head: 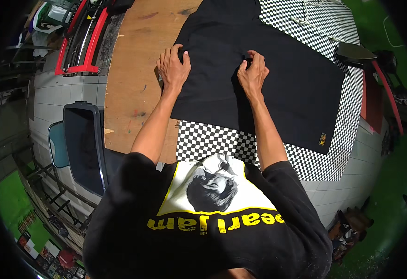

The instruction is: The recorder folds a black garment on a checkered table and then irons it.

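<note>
A black garment (290, 83), perhaps a T-shirt, lies flat before me across a wooden board and a checkered cloth. A small woven label (322, 139) sits near its lower right corner. My left hand (174, 66) is at the garment's left edge, thumb and fingers apart, with nothing visible in it. Over the middle of the garment is my right hand (253, 71), its fingers curled and the thumb near the index finger. Whether it pinches any fabric is hidden. A small pale item (160, 76) shows partly beside my left wrist.
The wooden board (130, 83) and black-and-white checkered cloth (210, 137) cover the table. A clothes iron (356, 55) stands at the right edge. White cord (308, 26) lies at the back. To the left are a red metal frame (95, 48) and a dark plastic bin (85, 146).
</note>
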A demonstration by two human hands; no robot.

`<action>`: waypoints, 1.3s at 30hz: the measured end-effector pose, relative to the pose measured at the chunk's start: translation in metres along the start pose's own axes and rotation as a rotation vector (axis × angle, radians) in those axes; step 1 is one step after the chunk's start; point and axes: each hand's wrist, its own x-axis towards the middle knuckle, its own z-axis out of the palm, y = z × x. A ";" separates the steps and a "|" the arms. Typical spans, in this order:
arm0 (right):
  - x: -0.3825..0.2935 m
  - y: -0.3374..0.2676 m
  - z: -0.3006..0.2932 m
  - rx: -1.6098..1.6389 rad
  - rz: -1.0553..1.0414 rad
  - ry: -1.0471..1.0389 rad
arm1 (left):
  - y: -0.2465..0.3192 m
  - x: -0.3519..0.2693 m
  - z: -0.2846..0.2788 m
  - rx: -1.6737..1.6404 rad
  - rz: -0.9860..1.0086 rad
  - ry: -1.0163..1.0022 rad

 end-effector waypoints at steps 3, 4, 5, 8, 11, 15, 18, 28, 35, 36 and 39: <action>-0.017 -0.006 -0.024 -0.100 -0.065 -0.096 | 0.016 -0.022 -0.020 -0.076 0.248 -0.022; -0.029 -0.005 -0.030 -0.143 -0.167 -0.083 | 0.018 -0.036 -0.026 -0.058 0.307 -0.060; -0.042 -0.005 -0.037 -0.186 -0.268 -0.071 | 0.017 -0.051 -0.031 -0.039 0.366 -0.099; -0.094 -0.004 -0.058 -0.269 -0.249 -0.272 | 0.000 -0.090 -0.045 -0.005 0.357 -0.269; -0.132 0.014 -0.060 -0.318 -0.210 -0.349 | -0.013 -0.116 -0.047 0.068 0.373 -0.371; -0.148 0.020 -0.061 -0.444 -0.201 -0.462 | -0.022 -0.125 -0.042 0.118 0.404 -0.396; -0.154 0.023 -0.061 -0.450 -0.211 -0.439 | -0.024 -0.128 -0.044 0.125 0.393 -0.379; -0.202 0.055 -0.125 -0.520 -0.095 -0.457 | -0.052 -0.169 -0.076 0.138 0.324 -0.393; -0.214 0.126 -0.186 -0.336 0.008 0.015 | -0.042 -0.166 -0.087 -0.040 0.064 -0.245; -0.214 0.147 -0.197 -0.311 0.061 0.107 | -0.047 -0.167 -0.087 0.024 0.044 -0.135; -0.207 0.199 -0.241 -0.336 0.363 0.300 | -0.065 -0.168 -0.086 -0.026 -0.148 -0.055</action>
